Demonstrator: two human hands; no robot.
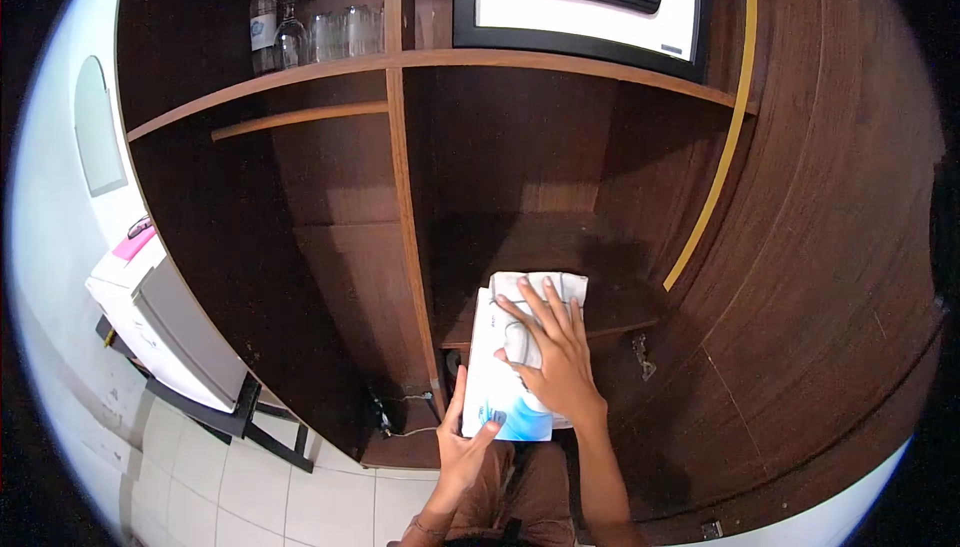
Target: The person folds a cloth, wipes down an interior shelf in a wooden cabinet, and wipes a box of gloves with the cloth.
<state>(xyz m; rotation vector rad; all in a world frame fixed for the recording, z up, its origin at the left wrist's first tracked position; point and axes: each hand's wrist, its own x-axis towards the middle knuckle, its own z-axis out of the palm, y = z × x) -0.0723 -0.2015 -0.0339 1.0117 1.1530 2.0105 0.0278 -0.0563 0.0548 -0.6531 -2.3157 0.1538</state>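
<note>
At left, the small white fridge [187,322] stands on a dark stand, well apart from the hands. Next comes the upright divider [408,217] of the wardrobe, its near end just beyond the left hand [467,444]. That hand is partly closed on the near left part of a white-and-blue packet [487,377], thumb on top, fingers along the left edge. The packet lies between the hands, its long axis running near to far, with a folded white cloth [515,335] over its far right part. From the right, the right hand [553,359] reaches across, spread open and palm down on the cloth, gripping nothing. It is the hand nearer the shelf [622,292]; whether the packet's far end touches that shelf or hangs above it cannot be told.
</note>
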